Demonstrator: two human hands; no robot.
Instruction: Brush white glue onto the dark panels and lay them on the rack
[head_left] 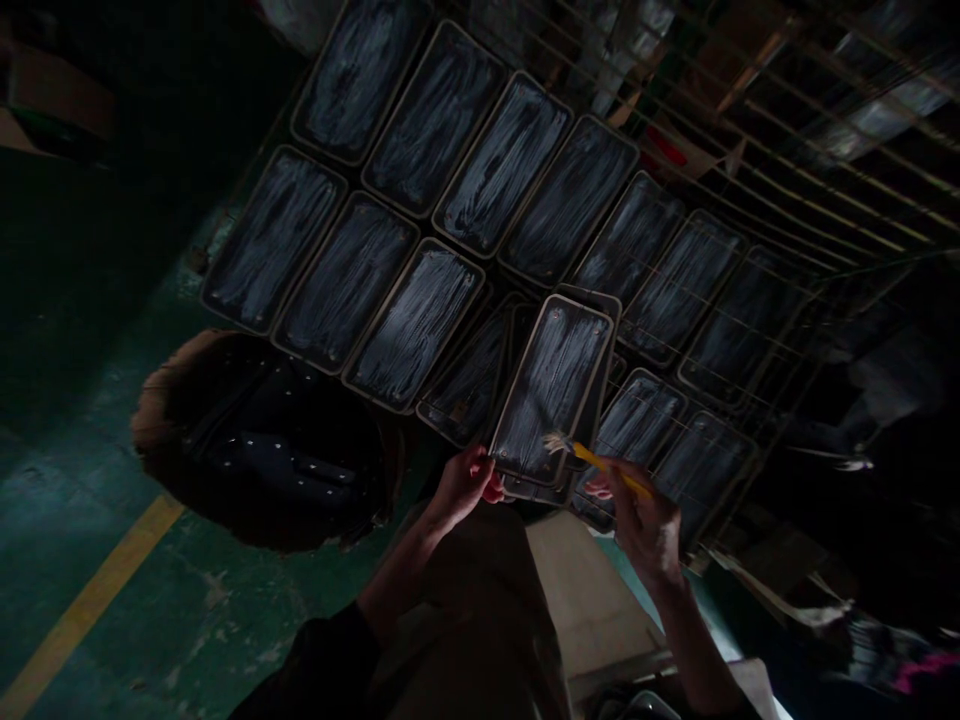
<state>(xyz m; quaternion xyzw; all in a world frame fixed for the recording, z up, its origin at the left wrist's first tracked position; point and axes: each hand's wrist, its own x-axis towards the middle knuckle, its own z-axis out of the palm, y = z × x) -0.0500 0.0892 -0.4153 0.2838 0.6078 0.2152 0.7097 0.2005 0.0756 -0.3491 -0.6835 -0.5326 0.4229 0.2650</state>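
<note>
My left hand (466, 485) grips the near corner of a dark rectangular tray (551, 385) smeared with white streaks, holding it tilted up over a few more trays stacked under it. My right hand (645, 520) is closed on a yellow-handled brush (600, 462), whose pale bristles (556, 442) touch the near end of the held tray. Both forearms reach up from the bottom of the view.
Several white-streaked trays (420, 325) lie in two rows on the floor ahead. A round woven basket (262, 440) of dark trays sits at left. A wire rack (810, 150) fills the upper right. A yellow line (90, 605) crosses the green floor.
</note>
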